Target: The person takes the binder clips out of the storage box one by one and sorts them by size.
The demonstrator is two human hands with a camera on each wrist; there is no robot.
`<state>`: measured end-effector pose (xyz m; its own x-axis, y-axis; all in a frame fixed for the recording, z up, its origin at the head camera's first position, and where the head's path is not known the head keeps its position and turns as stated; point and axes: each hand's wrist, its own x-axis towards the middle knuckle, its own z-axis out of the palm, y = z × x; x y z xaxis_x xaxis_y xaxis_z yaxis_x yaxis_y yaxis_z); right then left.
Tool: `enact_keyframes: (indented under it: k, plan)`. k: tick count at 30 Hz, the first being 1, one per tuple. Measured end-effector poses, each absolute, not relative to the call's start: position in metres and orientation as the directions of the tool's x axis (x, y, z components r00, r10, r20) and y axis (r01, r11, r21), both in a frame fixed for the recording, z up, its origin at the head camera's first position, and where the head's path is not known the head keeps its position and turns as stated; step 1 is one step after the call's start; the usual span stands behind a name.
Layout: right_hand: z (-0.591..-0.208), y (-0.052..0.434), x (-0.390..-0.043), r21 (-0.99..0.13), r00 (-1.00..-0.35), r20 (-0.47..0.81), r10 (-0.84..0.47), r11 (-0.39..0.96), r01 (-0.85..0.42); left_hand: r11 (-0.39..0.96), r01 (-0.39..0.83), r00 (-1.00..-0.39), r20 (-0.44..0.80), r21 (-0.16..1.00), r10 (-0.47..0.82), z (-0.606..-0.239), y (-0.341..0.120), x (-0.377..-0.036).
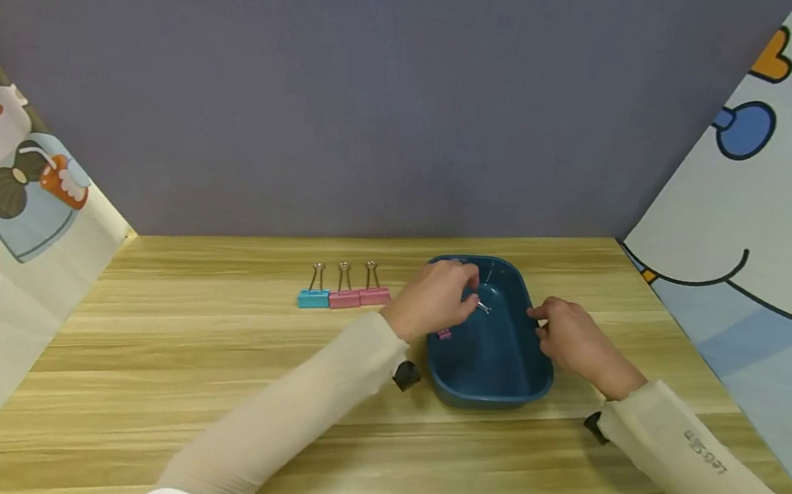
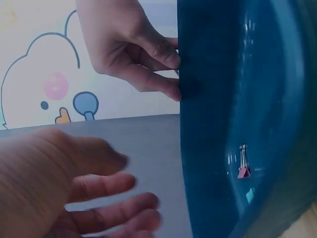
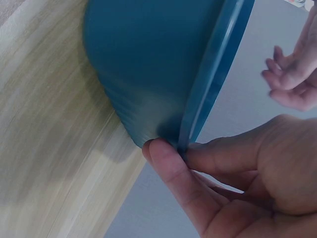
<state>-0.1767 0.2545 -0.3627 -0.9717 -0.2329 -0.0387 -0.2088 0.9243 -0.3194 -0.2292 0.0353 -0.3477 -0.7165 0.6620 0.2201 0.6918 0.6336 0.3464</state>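
Observation:
A dark blue plastic bin (image 1: 486, 388) stands on the table. My right hand (image 1: 575, 337) pinches its right rim between thumb and fingers, seen closely in the right wrist view. Over the bin's left side hovers my left hand (image 1: 434, 298), fingers loosely bent with nothing between them. Inside the bin lie a pink binder clip (image 2: 243, 172) with its wire handles up and a teal piece (image 2: 250, 195), partly cut off by the wall in the left wrist view. Left of the bin, a teal binder clip (image 1: 314, 299) and two pink binder clips (image 1: 359, 298) stand in a row.
The wooden table (image 1: 201, 355) meets a grey panel (image 1: 310, 102) behind the bin. Cartoon-printed panels (image 1: 784, 206) flank both sides.

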Motion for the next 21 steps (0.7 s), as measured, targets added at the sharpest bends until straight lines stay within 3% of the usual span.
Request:
enact_keyframes:
  k: [10,21]
  plan:
    - [-0.362,0.254,-0.176,-0.310,-0.974,-0.014,-0.228,0.927,-0.213,0.713,0.623,-0.759,0.029,0.322,0.651,-0.360,0.049,-0.235]
    - [-0.363,0.255,-0.177,-0.313,-0.975,-0.022,-0.220,0.928,-0.203,0.747,0.659,-0.742,-0.086,0.087,0.665,-0.376,0.058,-0.234]
